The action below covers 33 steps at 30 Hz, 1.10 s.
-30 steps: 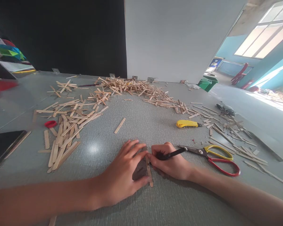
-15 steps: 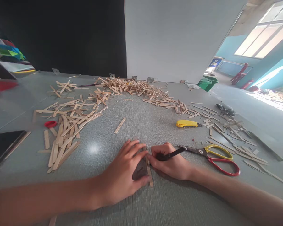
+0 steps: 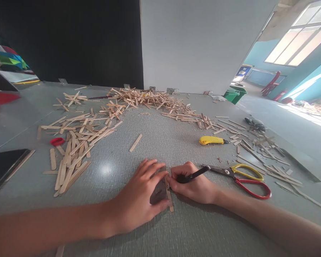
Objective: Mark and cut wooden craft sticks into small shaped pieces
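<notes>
A narrow wooden craft stick (image 3: 170, 201) lies on the grey table in front of me, pointing away from my body. My left hand (image 3: 143, 191) arches over its left side and steadies it, fingertips near the far end and thumb near the close end. The area under that palm is dark, and I cannot tell whether it is shadow or an object. My right hand (image 3: 194, 185) is closed around a black pen (image 3: 199, 173) tilted to the right. Its fingertips meet the stick's right edge; the pen's tip is hidden behind the fingers.
Loose craft sticks (image 3: 72, 153) spread along the left, with a heap (image 3: 147, 98) at the back. A single stick (image 3: 136, 142) lies ahead of my hands. To the right are a yellow utility knife (image 3: 211, 140), scissors (image 3: 237, 173) and wood scraps. A red ring (image 3: 57, 141) sits left.
Both hands stay in nearly the same place over the stick. The pen's upper end has shifted very slightly; nothing else has visibly moved on the table.
</notes>
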Each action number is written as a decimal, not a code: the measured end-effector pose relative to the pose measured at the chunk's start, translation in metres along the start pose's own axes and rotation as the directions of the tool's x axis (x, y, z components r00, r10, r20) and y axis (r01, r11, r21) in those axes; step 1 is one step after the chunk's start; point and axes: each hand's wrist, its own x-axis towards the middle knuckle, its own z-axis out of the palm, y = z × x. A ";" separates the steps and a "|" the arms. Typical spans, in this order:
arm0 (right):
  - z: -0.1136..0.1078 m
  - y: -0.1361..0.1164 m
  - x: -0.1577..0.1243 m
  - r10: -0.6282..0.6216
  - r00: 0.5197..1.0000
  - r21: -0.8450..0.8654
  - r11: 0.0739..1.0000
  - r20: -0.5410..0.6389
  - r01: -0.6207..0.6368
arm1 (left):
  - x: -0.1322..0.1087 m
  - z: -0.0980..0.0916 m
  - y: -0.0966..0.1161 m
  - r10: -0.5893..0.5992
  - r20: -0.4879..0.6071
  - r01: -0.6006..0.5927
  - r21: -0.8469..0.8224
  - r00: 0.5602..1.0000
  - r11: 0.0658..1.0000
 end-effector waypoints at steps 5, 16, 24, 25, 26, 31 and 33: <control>0.000 -0.001 0.000 0.034 0.999 0.081 0.996 0.003 -0.034 | 0.001 -0.001 0.001 -0.005 0.010 0.005 -0.002 1.000 1.000; 0.000 0.001 0.001 0.149 0.989 0.227 0.963 -0.008 -0.144 | 0.000 0.003 -0.001 0.034 -0.092 -0.029 0.060 0.995 0.998; -0.002 -0.001 0.004 0.219 0.960 0.399 0.907 -0.173 -0.135 | 0.003 -0.008 0.004 0.149 0.010 -0.145 0.307 0.989 0.941; -0.003 0.000 0.005 0.225 0.954 0.408 0.904 -0.197 -0.129 | 0.002 -0.010 0.004 0.134 0.035 -0.138 0.308 0.990 0.941; -0.003 0.000 0.006 0.228 0.948 0.411 0.904 -0.224 -0.120 | 0.002 -0.012 0.004 0.112 0.053 -0.123 0.301 0.992 0.946; -0.006 0.004 0.010 0.268 0.882 0.457 0.887 -0.388 -0.069 | 0.008 -0.024 -0.001 -0.036 0.037 0.027 0.207 0.999 0.978; -0.007 0.006 0.011 0.298 0.851 0.486 0.872 -0.433 -0.057 | 0.012 -0.034 -0.002 -0.085 0.048 0.078 0.135 0.995 0.988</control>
